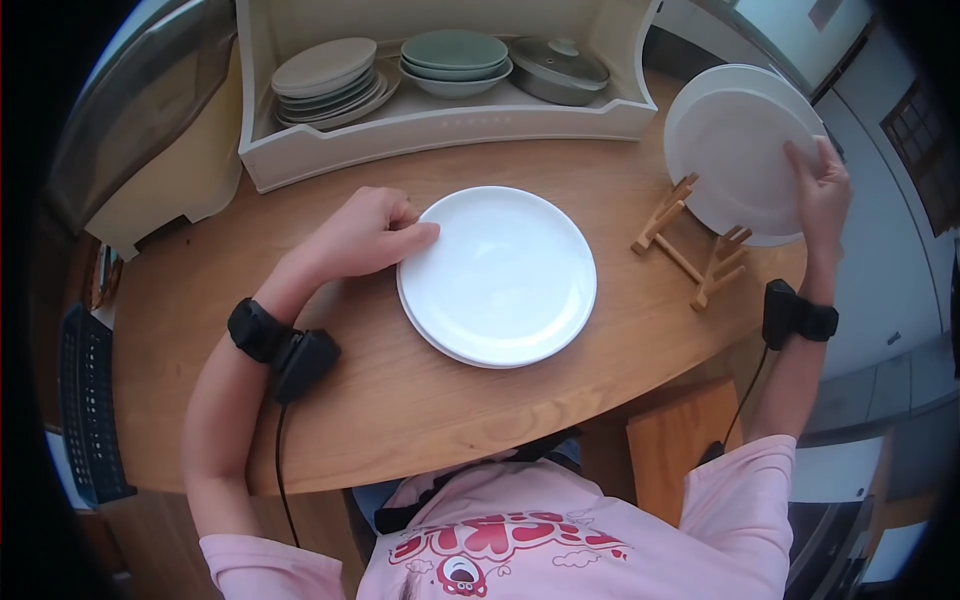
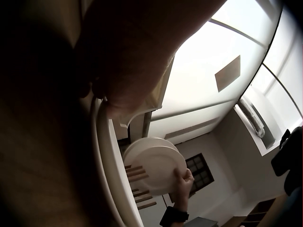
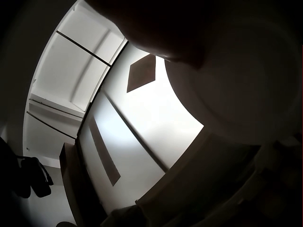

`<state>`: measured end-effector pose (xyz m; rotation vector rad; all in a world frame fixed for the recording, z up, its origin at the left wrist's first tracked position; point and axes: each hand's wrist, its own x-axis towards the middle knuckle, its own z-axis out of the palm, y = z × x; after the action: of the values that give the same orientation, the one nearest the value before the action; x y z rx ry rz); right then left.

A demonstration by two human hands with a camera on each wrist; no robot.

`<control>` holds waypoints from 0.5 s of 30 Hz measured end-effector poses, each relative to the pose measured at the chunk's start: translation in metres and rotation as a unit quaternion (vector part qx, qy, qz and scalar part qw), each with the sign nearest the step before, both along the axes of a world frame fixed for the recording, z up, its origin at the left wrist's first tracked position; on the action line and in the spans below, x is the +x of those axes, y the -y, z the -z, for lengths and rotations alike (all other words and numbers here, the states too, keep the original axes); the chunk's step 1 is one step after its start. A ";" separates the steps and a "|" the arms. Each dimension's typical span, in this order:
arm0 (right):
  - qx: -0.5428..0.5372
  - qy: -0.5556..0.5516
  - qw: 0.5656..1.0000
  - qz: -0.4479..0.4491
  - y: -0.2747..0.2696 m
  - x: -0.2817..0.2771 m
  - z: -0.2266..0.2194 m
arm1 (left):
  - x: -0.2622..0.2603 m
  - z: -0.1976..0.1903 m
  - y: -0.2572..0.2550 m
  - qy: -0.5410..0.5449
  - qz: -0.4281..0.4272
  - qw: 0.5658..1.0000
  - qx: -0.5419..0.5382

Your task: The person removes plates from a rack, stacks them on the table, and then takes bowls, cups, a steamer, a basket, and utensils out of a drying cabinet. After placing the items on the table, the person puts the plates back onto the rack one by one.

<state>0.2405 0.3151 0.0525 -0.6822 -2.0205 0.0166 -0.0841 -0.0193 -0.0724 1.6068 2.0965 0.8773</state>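
Two white plates [image 1: 500, 275] lie stacked near the middle of the wooden table. My left hand [image 1: 375, 232] pinches their left rim, thumb on top and the other fingers curled at the edge. To the right, a small wooden plate rack [image 1: 680, 258] has pegs on both sides. A white plate [image 1: 740, 160] stands upright at the rack, its lower part between the pegs, with another round plate [image 1: 775, 82] behind it. My right hand [image 1: 825, 190] grips the front plate's right edge, thumb on its face. The left wrist view also shows this upright plate [image 2: 158, 165].
A cream open cabinet [image 1: 450, 133] stands at the back, holding stacked plates [image 1: 325, 70], green bowls [image 1: 455, 55] and a lidded pot [image 1: 558, 70]. A cream bin-like container [image 1: 165, 190] is at the left, above a dark basket [image 1: 90, 400]. A wooden stool [image 1: 680, 440] is below the front edge.
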 end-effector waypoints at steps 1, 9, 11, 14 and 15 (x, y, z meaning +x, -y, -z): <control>0.042 -0.031 0.999 -0.002 0.006 0.000 -0.005 | -0.001 0.000 0.000 0.006 -0.001 1.000 -0.003; 0.011 -0.188 0.973 -0.131 0.059 -0.019 -0.028 | -0.005 -0.005 0.003 0.068 -0.004 0.997 -0.048; -0.071 -0.201 0.959 -0.186 0.068 -0.029 -0.023 | -0.004 -0.008 0.004 0.061 -0.001 0.997 -0.046; -0.310 -0.155 0.876 -0.336 0.078 -0.050 0.006 | -0.001 -0.017 0.006 0.023 -0.023 0.995 -0.096; -0.350 -0.138 0.848 -0.373 0.082 -0.059 0.018 | 0.000 -0.018 0.007 0.018 -0.032 0.996 -0.082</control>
<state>0.1819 0.2334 0.0342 -0.2412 -1.8492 1.2886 -0.0840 -0.0259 -0.0547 1.4378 2.1438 0.7276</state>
